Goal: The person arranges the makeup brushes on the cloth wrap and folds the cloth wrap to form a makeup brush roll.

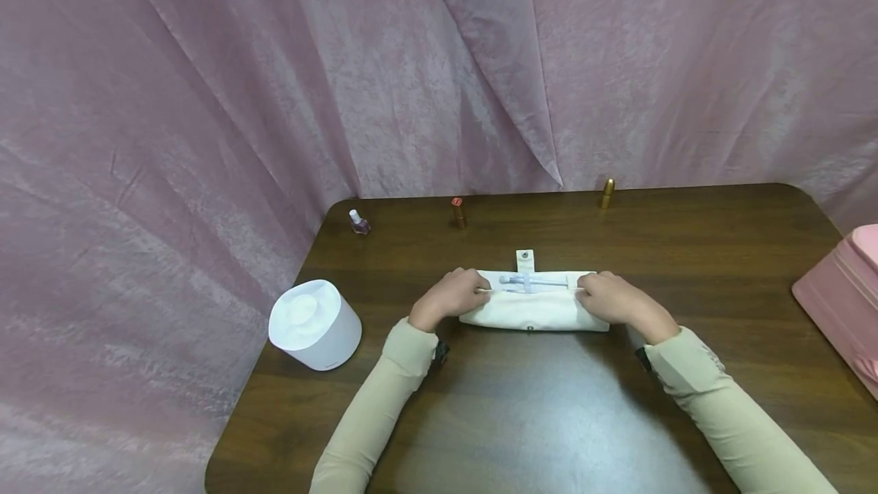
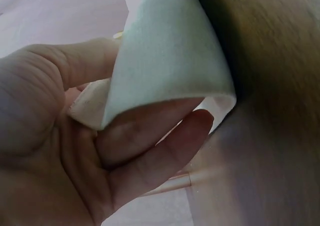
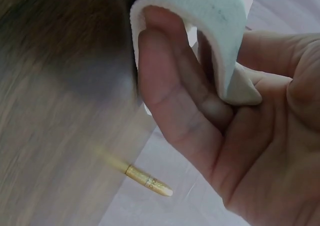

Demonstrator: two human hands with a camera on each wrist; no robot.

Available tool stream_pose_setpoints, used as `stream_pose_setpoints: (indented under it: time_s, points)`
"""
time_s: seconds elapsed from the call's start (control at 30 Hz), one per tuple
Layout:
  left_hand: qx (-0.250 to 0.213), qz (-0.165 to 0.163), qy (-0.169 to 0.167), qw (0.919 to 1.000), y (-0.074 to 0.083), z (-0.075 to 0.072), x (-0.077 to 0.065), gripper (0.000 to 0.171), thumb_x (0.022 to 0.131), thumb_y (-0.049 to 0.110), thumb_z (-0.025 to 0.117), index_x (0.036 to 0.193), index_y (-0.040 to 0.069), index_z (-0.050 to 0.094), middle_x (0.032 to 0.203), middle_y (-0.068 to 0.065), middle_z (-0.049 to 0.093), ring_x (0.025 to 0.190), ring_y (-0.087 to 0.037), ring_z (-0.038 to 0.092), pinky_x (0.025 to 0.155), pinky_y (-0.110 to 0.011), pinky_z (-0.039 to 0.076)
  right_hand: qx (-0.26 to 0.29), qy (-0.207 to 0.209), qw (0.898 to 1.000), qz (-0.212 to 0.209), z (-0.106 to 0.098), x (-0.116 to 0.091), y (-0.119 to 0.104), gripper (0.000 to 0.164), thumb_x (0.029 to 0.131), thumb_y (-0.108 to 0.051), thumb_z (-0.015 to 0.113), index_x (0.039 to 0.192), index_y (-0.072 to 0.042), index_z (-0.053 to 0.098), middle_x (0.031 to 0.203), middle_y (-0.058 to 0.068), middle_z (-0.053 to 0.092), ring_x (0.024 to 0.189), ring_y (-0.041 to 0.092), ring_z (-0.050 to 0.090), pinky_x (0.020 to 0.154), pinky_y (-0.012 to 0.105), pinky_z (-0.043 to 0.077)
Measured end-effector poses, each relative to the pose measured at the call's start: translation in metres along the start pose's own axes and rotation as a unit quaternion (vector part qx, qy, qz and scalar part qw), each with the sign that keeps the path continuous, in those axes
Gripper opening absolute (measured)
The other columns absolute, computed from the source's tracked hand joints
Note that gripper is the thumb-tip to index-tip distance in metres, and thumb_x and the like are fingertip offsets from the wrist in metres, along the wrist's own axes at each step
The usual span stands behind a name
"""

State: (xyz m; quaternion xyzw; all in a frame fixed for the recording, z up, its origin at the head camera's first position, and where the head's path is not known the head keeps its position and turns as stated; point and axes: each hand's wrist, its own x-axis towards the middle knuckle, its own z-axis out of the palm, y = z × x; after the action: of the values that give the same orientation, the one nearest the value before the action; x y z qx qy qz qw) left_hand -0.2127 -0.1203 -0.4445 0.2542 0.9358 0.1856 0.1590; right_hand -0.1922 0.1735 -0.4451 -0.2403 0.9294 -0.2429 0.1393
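A white fabric roll-up pouch (image 1: 528, 312) lies across the table, its near edge folded up and over. Above the fold a slim, pale-handled brush-like tool (image 1: 549, 280) shows, tucked under a small band, and a snap strap (image 1: 524, 260) sticks out at the far side. My left hand (image 1: 453, 294) grips the left end of the fold, with fingers inside the curl of cloth (image 2: 170, 50) and thumb outside. At the right end my right hand (image 1: 613, 299) holds the cloth (image 3: 200, 10) the same way.
Along the back edge stand a nail polish bottle (image 1: 359, 223), a brown tube with a red top (image 1: 459, 213) and a gold lipstick-like tube (image 1: 607, 194). A white round-cornered device (image 1: 317, 326) sits at the left, a pink case (image 1: 840, 303) at the right. Pink curtains (image 1: 411, 67) hang behind.
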Motion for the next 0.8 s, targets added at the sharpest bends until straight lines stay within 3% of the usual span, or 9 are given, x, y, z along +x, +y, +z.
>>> stream_pose_setpoints:
  time_s: [0.13,0.27,0.37,0.47,0.53,0.63,0.73,0.8]
  points:
    - [0.019,-0.017,0.010,0.9996,0.003,0.001,0.005,0.033,0.098,0.008,0.060,0.065,0.013,0.056,0.060,0.004,0.034,0.054,-0.010,0.030,0.053,-0.025,0.027,0.000,0.000,1.000,0.019,0.001,0.003,-0.001,0.027,0.098,-0.004,0.048,0.071,-0.008,0.054,0.066,0.002,0.044,0.061,0.018,0.042,0.058,0.033,0.038]
    - [0.024,-0.040,0.016,0.9988,0.005,0.004,0.009,0.014,0.096,0.009,0.063,0.092,0.010,0.077,0.072,0.002,0.057,0.060,-0.012,0.042,0.057,-0.025,0.035,-0.013,0.011,0.999,0.034,0.002,0.005,-0.001,0.029,0.095,-0.004,0.049,0.066,-0.010,0.049,0.063,0.002,0.043,0.059,0.018,0.041,0.056,0.032,0.038]
    - [0.032,-0.061,0.023,0.9974,0.007,0.005,0.010,0.020,0.095,0.012,0.067,0.111,0.009,0.077,0.093,-0.001,0.070,0.069,-0.014,0.052,0.064,-0.027,0.044,-0.016,0.021,0.999,0.040,0.003,0.005,0.000,0.031,0.094,-0.005,0.052,0.064,-0.011,0.046,0.061,0.001,0.042,0.056,0.016,0.041,0.054,0.031,0.038]
    - [0.055,-0.061,0.051,0.9953,0.012,0.004,0.007,0.026,0.094,0.016,0.070,0.119,0.009,0.074,0.109,-0.004,0.072,0.083,-0.017,0.061,0.073,-0.033,0.051,-0.007,0.025,0.998,0.050,0.003,0.004,0.000,0.033,0.094,-0.006,0.053,0.063,-0.012,0.045,0.060,0.001,0.042,0.053,0.016,0.043,0.052,0.030,0.040]
    - [0.076,-0.034,0.079,0.9933,0.018,0.002,0.002,0.028,0.093,0.017,0.073,0.120,0.009,0.073,0.114,-0.005,0.072,0.093,-0.020,0.066,0.079,-0.038,0.053,-0.001,0.028,0.998,0.051,0.003,0.004,0.001,0.034,0.094,-0.006,0.054,0.062,-0.012,0.044,0.059,0.001,0.042,0.052,0.016,0.043,0.051,0.030,0.040]
    - [0.103,0.051,0.093,0.9890,0.029,0.003,-0.008,0.028,0.094,0.015,0.073,0.122,0.009,0.072,0.119,-0.004,0.071,0.105,-0.021,0.067,0.087,-0.037,0.054,0.003,0.029,0.998,0.050,0.005,0.003,0.001,0.034,0.093,-0.006,0.055,0.062,-0.012,0.043,0.058,0.000,0.041,0.051,0.015,0.043,0.050,0.030,0.040]
    - [0.105,0.129,0.056,0.9845,0.038,0.010,-0.020,0.023,0.095,0.014,0.072,0.118,0.010,0.073,0.116,0.000,0.071,0.103,-0.014,0.066,0.089,-0.027,0.050,0.000,0.031,0.998,0.048,0.007,0.004,0.002,0.034,0.092,-0.006,0.055,0.061,-0.012,0.043,0.058,0.000,0.041,0.051,0.015,0.041,0.051,0.030,0.039]
    - [0.103,0.148,0.025,0.9833,0.041,0.015,-0.024,0.019,0.094,0.014,0.073,0.113,0.011,0.073,0.112,0.003,0.071,0.099,-0.009,0.063,0.088,-0.023,0.048,0.000,0.027,0.998,0.048,0.007,0.004,0.002,0.033,0.093,-0.006,0.055,0.062,-0.012,0.044,0.058,0.000,0.041,0.052,0.014,0.040,0.051,0.030,0.039]
